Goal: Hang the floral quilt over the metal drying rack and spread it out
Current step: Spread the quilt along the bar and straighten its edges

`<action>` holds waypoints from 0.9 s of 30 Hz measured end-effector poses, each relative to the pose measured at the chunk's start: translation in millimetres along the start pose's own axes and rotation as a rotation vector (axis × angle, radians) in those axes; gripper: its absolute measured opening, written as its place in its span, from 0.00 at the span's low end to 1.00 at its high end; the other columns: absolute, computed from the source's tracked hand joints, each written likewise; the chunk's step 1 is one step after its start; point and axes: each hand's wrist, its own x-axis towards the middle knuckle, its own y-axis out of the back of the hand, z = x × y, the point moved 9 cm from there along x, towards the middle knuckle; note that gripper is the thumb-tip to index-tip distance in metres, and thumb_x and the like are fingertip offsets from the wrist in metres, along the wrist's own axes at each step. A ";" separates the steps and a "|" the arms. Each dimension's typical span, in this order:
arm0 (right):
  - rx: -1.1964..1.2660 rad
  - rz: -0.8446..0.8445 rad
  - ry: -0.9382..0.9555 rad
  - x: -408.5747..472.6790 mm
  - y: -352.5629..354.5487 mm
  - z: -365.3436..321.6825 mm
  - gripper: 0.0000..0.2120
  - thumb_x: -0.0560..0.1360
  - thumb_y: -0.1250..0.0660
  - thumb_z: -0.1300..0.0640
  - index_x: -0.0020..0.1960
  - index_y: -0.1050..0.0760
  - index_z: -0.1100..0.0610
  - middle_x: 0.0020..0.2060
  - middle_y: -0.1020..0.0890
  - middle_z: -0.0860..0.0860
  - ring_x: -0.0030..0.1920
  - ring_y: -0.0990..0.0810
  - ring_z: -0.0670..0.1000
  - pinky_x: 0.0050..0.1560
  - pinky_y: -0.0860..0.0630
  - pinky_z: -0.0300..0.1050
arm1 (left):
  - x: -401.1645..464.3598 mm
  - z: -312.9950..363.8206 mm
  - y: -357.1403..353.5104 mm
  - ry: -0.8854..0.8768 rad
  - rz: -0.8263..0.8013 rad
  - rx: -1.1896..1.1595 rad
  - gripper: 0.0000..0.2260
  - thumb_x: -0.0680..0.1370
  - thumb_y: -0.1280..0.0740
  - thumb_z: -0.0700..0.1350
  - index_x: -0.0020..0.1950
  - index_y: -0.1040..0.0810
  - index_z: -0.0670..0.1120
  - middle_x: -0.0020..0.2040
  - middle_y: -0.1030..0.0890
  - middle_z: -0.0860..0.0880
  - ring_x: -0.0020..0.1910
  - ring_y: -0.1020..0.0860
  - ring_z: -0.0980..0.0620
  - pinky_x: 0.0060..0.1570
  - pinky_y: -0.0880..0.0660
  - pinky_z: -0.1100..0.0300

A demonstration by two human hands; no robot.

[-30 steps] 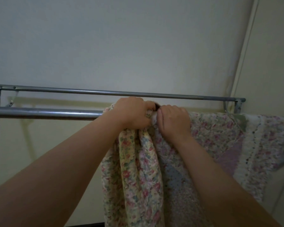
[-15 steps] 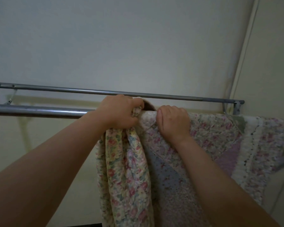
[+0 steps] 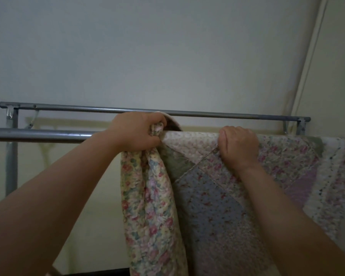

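The floral quilt (image 3: 217, 196) hangs over the near bar of the metal drying rack (image 3: 38, 134), covering its right half and falling in patchwork panels. My left hand (image 3: 135, 130) grips a bunched yellow-flowered edge of the quilt at the bar. My right hand (image 3: 238, 145) lies further right, fingers curled over the quilt on top of the bar, holding it there. A flat stretch of quilt spans the bar between my two hands. The bar under the quilt is hidden.
A second, thinner rack bar (image 3: 207, 114) runs behind, close to the pale wall (image 3: 147, 56). The rack's left upright (image 3: 11, 156) stands at the left edge. A wall corner strip (image 3: 311, 56) rises on the right.
My left hand has pulled the bunched quilt edge leftward along the bar, and the hands have drawn apart. More quilt now lies flat between them.
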 end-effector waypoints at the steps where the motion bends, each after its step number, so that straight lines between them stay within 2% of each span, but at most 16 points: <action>1: -0.001 0.003 -0.006 -0.2 0.4 -0.6 0.16 0.74 0.48 0.57 0.32 0.30 0.60 0.25 0.26 0.58 0.26 0.28 0.57 0.31 0.34 0.45 | -0.9 0.4 0.1 -0.018 0.001 0.011 0.19 0.68 0.35 0.54 0.59 0.30 0.58 0.56 0.21 0.48 0.53 0.24 0.43 0.41 0.35 0.57; 7: 0.004 0.019 -0.041 0.3 3.3 4.0 0.17 0.74 0.49 0.58 0.32 0.29 0.62 0.25 0.26 0.59 0.25 0.28 0.58 0.30 0.33 0.47 | -4.9 -0.3 3.5 -0.063 0.020 0.007 0.20 0.68 0.35 0.53 0.60 0.30 0.58 0.54 0.20 0.47 0.51 0.23 0.43 0.40 0.35 0.57; 11: 0.000 0.006 -0.051 0.5 2.4 3.9 0.18 0.75 0.50 0.58 0.32 0.29 0.63 0.25 0.26 0.61 0.26 0.28 0.59 0.30 0.32 0.48 | -14.5 -15.2 13.1 -0.033 0.043 -0.032 0.19 0.67 0.34 0.51 0.58 0.28 0.57 0.51 0.20 0.47 0.49 0.23 0.43 0.40 0.34 0.57; 19: -0.015 -0.023 -0.088 1.2 2.5 3.7 0.19 0.75 0.51 0.57 0.34 0.28 0.65 0.26 0.26 0.63 0.27 0.26 0.60 0.32 0.29 0.50 | -22.4 -25.8 18.4 -0.009 0.053 -0.074 0.20 0.68 0.34 0.49 0.60 0.28 0.57 0.51 0.20 0.47 0.49 0.24 0.44 0.41 0.33 0.57; 22: -0.012 -0.040 -0.119 2.0 2.2 5.1 0.20 0.75 0.52 0.56 0.34 0.29 0.65 0.26 0.26 0.63 0.27 0.26 0.61 0.33 0.29 0.52 | -32.1 -48.3 25.1 0.054 0.092 -0.103 0.20 0.67 0.34 0.47 0.59 0.27 0.56 0.49 0.19 0.47 0.48 0.23 0.43 0.42 0.31 0.56; 27: -0.029 -0.115 -0.150 2.5 0.8 1.5 0.21 0.74 0.54 0.55 0.34 0.30 0.65 0.27 0.26 0.64 0.29 0.27 0.62 0.35 0.31 0.53 | -38.4 -64.8 29.2 0.093 0.126 -0.116 0.19 0.67 0.34 0.46 0.57 0.26 0.54 0.48 0.19 0.46 0.48 0.24 0.42 0.40 0.34 0.57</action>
